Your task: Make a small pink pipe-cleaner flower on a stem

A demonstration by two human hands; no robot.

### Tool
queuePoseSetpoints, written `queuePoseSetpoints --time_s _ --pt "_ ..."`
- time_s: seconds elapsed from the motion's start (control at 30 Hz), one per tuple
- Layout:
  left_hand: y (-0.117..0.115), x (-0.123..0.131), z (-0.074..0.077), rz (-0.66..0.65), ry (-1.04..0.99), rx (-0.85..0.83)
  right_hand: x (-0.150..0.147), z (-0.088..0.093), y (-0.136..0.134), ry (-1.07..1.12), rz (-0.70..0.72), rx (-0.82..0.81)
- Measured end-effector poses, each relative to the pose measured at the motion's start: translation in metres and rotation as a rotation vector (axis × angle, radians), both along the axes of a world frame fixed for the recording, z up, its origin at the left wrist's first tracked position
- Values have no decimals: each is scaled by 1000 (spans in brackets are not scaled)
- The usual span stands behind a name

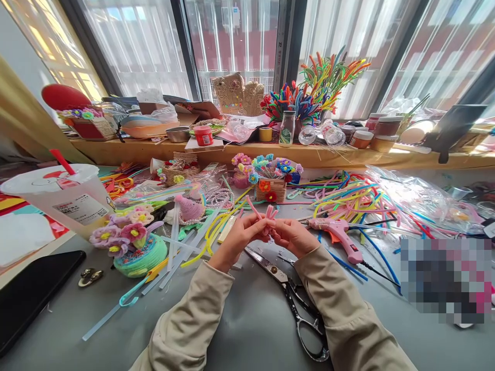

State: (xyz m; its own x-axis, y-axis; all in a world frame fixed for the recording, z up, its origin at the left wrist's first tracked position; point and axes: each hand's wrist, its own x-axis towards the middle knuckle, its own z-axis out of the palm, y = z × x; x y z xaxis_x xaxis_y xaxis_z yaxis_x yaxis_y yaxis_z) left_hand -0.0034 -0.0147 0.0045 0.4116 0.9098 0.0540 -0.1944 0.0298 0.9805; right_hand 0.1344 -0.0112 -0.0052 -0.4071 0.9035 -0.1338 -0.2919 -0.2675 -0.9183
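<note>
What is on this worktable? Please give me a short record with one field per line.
Left hand: fingertips on pink fuzzy stems
Right hand: fingertips on the same pink bundle
Between forearms: scissors with black handles
Right of hands: pink glue gun
Left side: black phone, cup with red straw, fuzzy flowers
Back ledge: glass bottle, colourful stems

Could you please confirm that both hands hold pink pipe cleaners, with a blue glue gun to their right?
The head view shows the glue gun to their right is pink, not blue; left hand and right hand hold pink pipe cleaners.
</note>
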Motion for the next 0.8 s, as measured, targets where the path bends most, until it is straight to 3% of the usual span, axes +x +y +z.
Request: queuePoseSetpoints --time_s 0.13,0.37,0.5,0.67,0.8 --pt "2 1 -2 51 11 -26 0 -2 1 -38 -8 42" --pt "3 1 -1 239 29 -85 -1 -2 4 -221 -203 186" --pt "3 0 -1 196 96 -117 -1 -1 4 -243 -192 260" --pt "6 -1 -5 81 245 -129 0 -4 5 -158 -170 236" --pt "7 -1 -8 43 205 -76 1 -5 6 -109 -159 206"
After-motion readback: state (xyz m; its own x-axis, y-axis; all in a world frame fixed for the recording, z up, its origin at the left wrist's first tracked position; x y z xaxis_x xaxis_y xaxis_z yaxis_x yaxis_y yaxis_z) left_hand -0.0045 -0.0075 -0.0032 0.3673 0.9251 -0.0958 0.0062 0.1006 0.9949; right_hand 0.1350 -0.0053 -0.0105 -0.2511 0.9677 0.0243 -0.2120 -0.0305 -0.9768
